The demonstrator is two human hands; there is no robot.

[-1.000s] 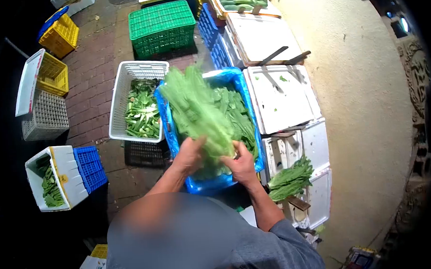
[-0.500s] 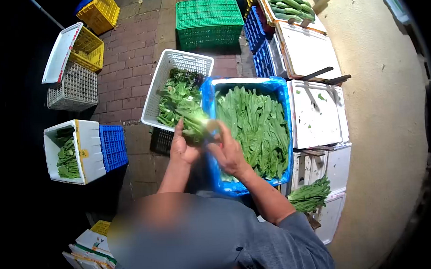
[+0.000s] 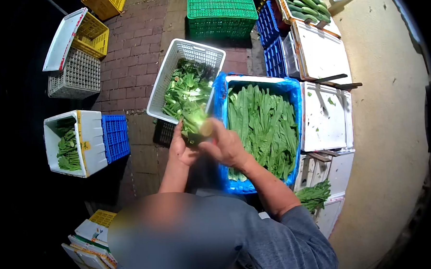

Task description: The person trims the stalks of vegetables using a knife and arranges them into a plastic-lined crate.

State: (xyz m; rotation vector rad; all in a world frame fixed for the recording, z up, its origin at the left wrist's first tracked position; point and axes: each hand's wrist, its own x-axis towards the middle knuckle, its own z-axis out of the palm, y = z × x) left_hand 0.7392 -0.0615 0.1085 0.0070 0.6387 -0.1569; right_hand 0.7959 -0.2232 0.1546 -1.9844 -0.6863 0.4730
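The left hand (image 3: 185, 150) held some greens (image 3: 193, 117) by the near corner of the white basket (image 3: 163, 86) — grip clamped around them. The right hand (image 3: 225, 146), blurred, met their stem end — its grip impossible to tell. Right of the basket, leaves (image 3: 261, 127) filled a box (image 3: 220, 105).

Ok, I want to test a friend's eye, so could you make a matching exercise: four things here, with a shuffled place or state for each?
1. Pale-stalked greens
2. White basket
3. Blue-lined box
4. Green crate

A. At the picture's top edge
B. Filled with long leaves
C. At the left hand
D. Containing jumbled greens

1-C; 2-D; 3-B; 4-A
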